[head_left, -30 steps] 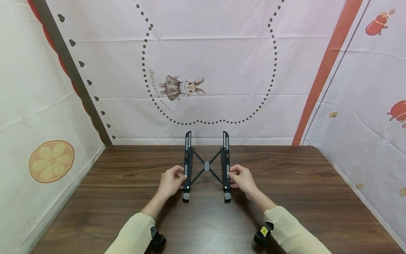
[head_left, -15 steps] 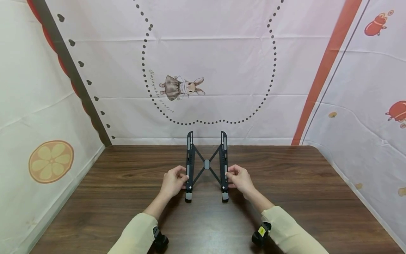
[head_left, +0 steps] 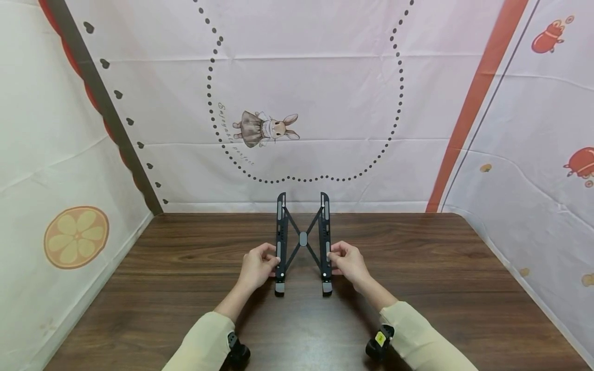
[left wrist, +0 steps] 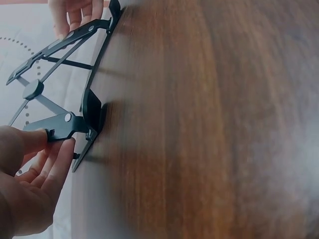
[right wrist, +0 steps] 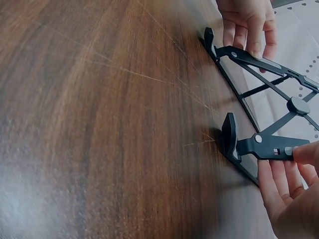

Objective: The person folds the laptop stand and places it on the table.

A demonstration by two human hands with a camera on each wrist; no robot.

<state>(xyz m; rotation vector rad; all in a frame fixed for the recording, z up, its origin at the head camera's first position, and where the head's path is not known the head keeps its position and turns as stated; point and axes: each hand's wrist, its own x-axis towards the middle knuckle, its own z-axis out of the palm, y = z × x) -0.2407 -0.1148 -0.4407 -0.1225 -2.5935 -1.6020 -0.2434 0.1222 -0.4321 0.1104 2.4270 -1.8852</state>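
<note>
A black folding laptop stand (head_left: pixel 303 238) stands on the wooden table, its two side rails joined by crossed bars with a grey hub. My left hand (head_left: pixel 257 265) pinches the lower part of the left rail between thumb and fingers. On the opposite side, my right hand (head_left: pixel 349 264) grips the right rail the same way. In the left wrist view, the thumb lies on top of the rail (left wrist: pixel 60 127) and the fingers are beneath it. The right wrist view shows the rail (right wrist: pixel 271 148) held likewise, with an upturned front lip near the tabletop.
The brown wooden table (head_left: pixel 195 288) spreads around the stand. Behind it hangs a pale printed cloth (head_left: pixel 325 103) with a rabbit figure, and similar cloth covers both sides. A small black camera (head_left: pixel 238 350) sits on each wrist.
Both hands have moved inward, bringing the two rails of the laptop stand closer together. The crossed bars now make a narrower X.
</note>
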